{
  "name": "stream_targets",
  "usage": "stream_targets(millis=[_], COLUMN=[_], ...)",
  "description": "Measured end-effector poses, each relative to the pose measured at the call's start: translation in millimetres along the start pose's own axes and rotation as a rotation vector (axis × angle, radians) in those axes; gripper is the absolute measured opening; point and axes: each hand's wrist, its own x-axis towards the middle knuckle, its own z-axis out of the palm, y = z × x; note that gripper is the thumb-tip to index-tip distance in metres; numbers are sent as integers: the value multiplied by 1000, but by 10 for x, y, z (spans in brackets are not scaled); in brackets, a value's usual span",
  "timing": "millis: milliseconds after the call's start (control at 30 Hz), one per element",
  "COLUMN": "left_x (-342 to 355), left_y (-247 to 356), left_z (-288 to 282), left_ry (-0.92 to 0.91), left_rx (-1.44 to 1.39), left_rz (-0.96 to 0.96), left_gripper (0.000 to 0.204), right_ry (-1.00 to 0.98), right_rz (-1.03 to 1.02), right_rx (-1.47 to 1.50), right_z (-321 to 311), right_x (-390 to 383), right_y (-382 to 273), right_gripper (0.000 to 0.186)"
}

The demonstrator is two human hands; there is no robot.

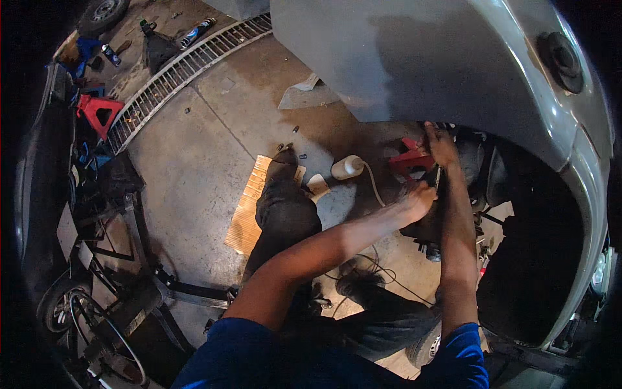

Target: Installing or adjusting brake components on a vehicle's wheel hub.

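My left hand is closed in a fist beside the wheel hub area. A slim shiny metal tool sticks up from it; its kind does not show clearly. Just above, my right hand reaches into the wheel arch of a silver car, fingers stretched out against dark parts under the fender. What its fingertips touch is partly hidden. A red jack stand stands left of my right hand. Dark suspension parts lie below and around my hands.
A white plastic bottle with a tube is on the concrete floor. Flattened cardboard lies by my leg. A floor drain grate, another red jack stand and spray cans are farther left. Black cables run near my foot.
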Motion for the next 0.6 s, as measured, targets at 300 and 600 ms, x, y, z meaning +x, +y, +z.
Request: stream_targets(millis=[300,600], left_x=[59,54], left_y=[149,239], left_z=[-162,-497], left_ry=[-226,-272], left_rx=[-115,29], left_rz=[-90,-125], left_gripper=[17,31], right_ry=[-24,318], right_rz=[112,317], right_rx=[133,539], right_z=[-63,-567], right_x=[-103,-1023], right_y=[-92,231], right_gripper=[63,48])
